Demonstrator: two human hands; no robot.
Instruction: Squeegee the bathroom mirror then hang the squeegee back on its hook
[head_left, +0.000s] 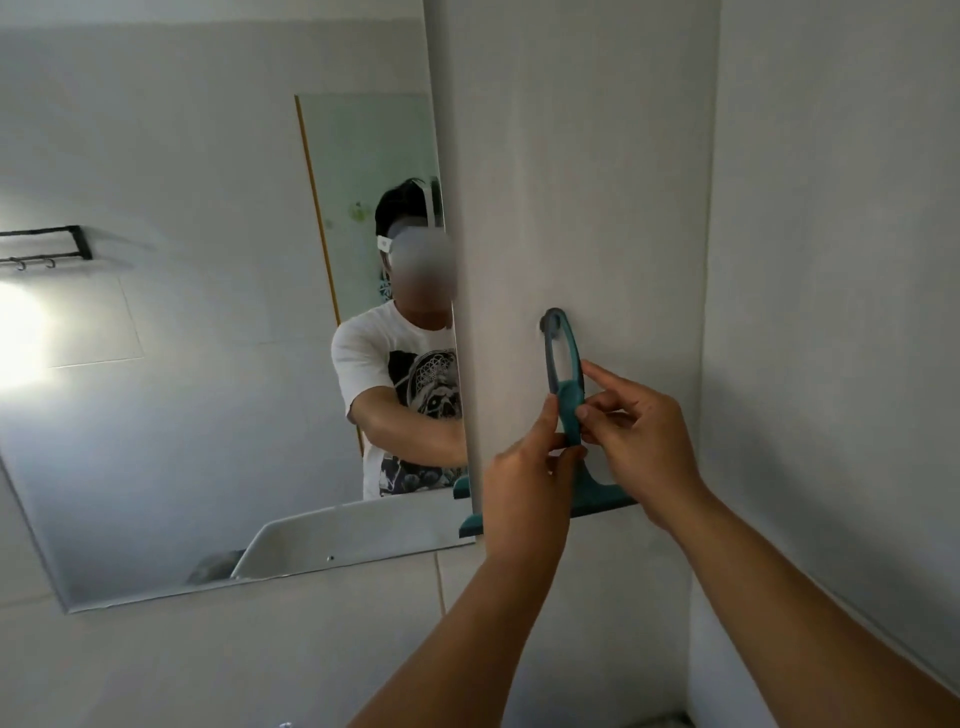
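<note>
A teal squeegee (567, 395) hangs upright against the white wall to the right of the mirror (208, 322). The loop at the top of its handle sits over a small hook (545, 323). Its blade points down and shows at both sides below my hands. My left hand (524, 483) pinches the lower handle from the left. My right hand (639, 441) pinches the same part from the right, its forefinger stretched up along the handle. The middle of the blade is hidden behind my left hand.
The mirror reflects a person in a white printed T-shirt, a white basin (332, 540) and a black towel rack with hooks (47, 249). A wall corner (706, 364) runs close on the right of the squeegee. White tiles lie below the mirror.
</note>
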